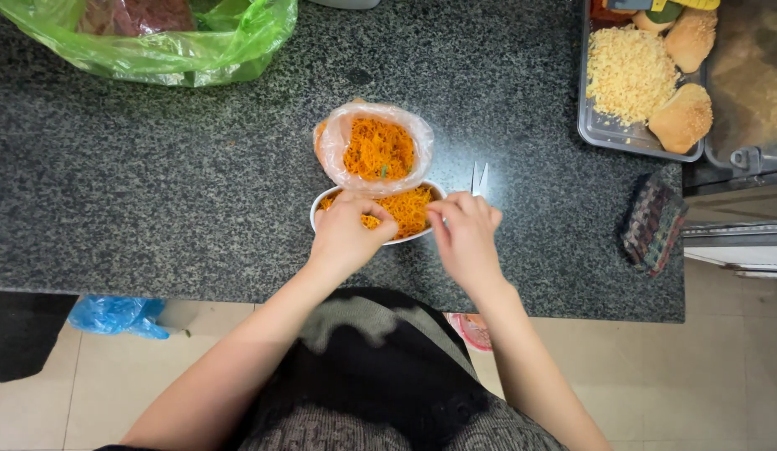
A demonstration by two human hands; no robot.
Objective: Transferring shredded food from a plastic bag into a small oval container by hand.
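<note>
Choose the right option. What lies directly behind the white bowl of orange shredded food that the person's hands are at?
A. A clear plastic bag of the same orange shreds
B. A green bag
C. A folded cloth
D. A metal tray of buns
A: the clear plastic bag of orange shreds sits right against the far rim of the white bowl.

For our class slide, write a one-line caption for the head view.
Two hands at a bowl of orange noodles on a counter.

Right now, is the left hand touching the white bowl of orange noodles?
Touching. The head view shows the left hand lying over the near rim of the white bowl, its fingers curled onto the orange noodles.
</note>
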